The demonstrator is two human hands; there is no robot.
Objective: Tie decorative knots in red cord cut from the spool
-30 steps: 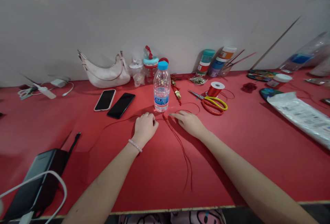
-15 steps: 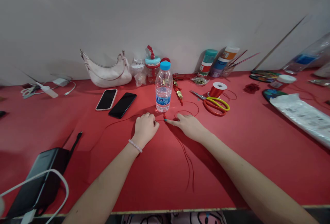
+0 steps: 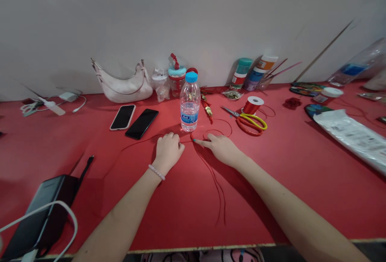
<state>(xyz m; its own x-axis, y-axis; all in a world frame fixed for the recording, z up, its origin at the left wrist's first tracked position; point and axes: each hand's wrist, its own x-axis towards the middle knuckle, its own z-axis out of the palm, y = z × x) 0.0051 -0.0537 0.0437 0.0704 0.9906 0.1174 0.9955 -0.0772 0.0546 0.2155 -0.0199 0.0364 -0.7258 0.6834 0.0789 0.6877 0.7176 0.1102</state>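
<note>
I see left hand (image 3: 169,149) curled, pinching thin red cord (image 3: 211,173) | right hand (image 3: 221,148) flat, fingertips pressing the cord | clear ribbed plastic water bottle (image 3: 189,103) at 12 o'clock

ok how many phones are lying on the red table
2. One phone with a pale case lies left of the water bottle, in front of the handbag. A black phone lies right beside it, nearer the left hand. Others may be hidden.

- Black power bank (image 3: 36,217), near left: cut off by the frame edge.
- Clear plastic bag (image 3: 360,62), far right: blurred, cut off.
- Red cord (image 3: 211,169): knot between the hands too small to tell.
</note>
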